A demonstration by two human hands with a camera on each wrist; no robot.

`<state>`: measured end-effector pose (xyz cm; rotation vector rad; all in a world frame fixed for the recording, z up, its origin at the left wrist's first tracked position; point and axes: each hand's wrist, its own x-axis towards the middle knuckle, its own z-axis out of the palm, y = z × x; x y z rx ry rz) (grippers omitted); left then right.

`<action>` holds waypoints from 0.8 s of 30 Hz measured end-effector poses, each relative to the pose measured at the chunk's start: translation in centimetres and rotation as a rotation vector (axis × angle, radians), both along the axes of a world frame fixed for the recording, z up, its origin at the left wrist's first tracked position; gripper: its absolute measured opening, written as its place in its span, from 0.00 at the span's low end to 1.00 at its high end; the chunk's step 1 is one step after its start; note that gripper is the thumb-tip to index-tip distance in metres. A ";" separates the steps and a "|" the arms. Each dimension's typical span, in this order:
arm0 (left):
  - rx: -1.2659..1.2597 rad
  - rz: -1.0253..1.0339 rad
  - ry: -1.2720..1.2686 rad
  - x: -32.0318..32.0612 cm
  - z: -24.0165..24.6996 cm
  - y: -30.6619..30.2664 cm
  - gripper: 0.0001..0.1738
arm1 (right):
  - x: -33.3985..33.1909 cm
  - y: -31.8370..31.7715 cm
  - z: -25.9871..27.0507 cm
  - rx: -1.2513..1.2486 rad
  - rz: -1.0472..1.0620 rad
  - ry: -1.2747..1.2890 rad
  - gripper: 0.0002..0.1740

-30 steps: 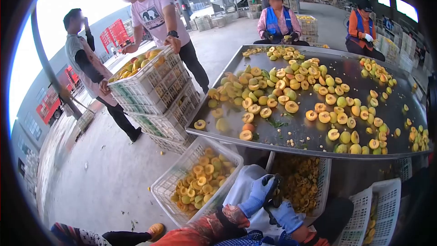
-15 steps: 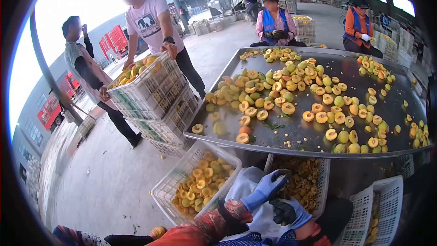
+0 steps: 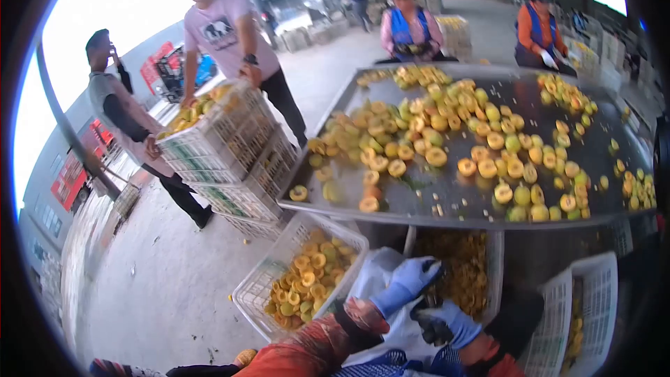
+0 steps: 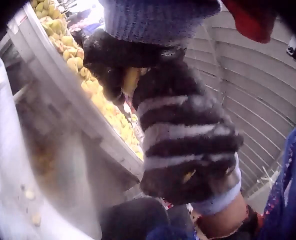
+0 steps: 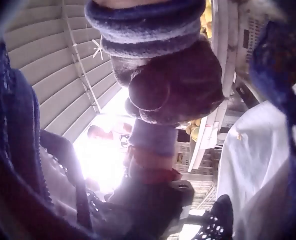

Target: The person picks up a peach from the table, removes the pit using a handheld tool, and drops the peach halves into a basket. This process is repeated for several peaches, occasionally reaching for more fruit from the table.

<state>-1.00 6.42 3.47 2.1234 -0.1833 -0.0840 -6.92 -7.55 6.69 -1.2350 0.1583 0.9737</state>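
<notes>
Blue gloves with dark palms cover both hands, close together over a white cloth [image 3: 363, 286] on the lap. My left hand [image 3: 413, 278] is bent at the fingers; in the left wrist view a small yellowish piece of fruit [image 4: 132, 80] shows between its dark fingers and my other hand. Just below it, my right hand [image 3: 448, 322] has its fingers curled into a fist, seen again as a dark rounded right hand [image 5: 173, 87] in the right wrist view. I cannot tell what that fist holds; its palm is hidden.
Halved yellow-green stone fruit [image 3: 436, 157] lie on a metal table [image 3: 447, 206] ahead. A white crate [image 3: 251, 300] of hollowed halves stands left, another crate [image 3: 494, 265] under the table edge, more crates [image 3: 593, 293] right. Two people [image 3: 227, 35] stand by stacked crates [image 3: 230, 160]; two sit across the table.
My hands have stayed close together, drawing slightly apart and then nearer again. The view has turned slightly. The person at the left crate stack has shifted a hand onto the top crate.
</notes>
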 end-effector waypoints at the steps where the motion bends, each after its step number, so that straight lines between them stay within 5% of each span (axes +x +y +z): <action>1: -0.013 -0.037 -0.026 -0.2 0.2 0.3 0.16 | -0.1 0.0 -0.9 0.127 0.010 -0.045 0.10; 4: -0.105 -0.200 0.041 -0.7 1.5 0.8 0.15 | 0.0 -0.8 1.0 -0.031 0.148 0.014 0.12; 8: -0.319 -0.391 0.122 -0.4 2.4 1.1 0.14 | 0.5 -0.9 -0.4 0.119 0.187 -0.046 0.11; 9: -0.457 -0.327 0.210 -0.4 2.5 0.8 0.14 | 0.6 -1.0 -1.1 0.138 0.166 -0.064 0.11; 12: 0.214 -0.242 -0.678 1.0 0.9 2.0 0.15 | 1.4 -1.4 -0.9 0.403 0.031 0.034 0.12; 14: 0.308 0.055 -0.621 1.0 -0.6 5.1 0.22 | 1.9 -2.5 -1.7 0.559 -0.083 -0.047 0.12; 15: 0.029 0.133 -0.355 0.6 0.1 6.9 0.22 | 2.9 -4.2 -3.7 0.641 -0.093 0.020 0.19; 16: -0.243 0.206 -0.086 0.5 0.9 9.1 0.22 | 3.6 -5.2 -5.6 0.257 -0.011 -0.162 0.19; 18: -0.202 0.412 0.281 0.8 -1.7 16.6 0.21 | 4.8 -6.8 -9.2 -0.529 0.151 -0.504 0.21; 20: 0.849 0.129 0.006 1.7 -2.0 22.5 0.17 | 4.9 -8.2 -12.9 -1.031 0.389 -0.643 0.25; 21: 0.794 0.194 -0.058 3.9 -0.8 22.4 0.17 | 5.0 -8.8 -14.8 -1.284 0.524 -0.715 0.26; 24: 0.507 0.372 -0.041 14.1 3.0 17.9 0.19 | 4.6 -9.5 -19.7 -1.343 0.324 -0.931 0.24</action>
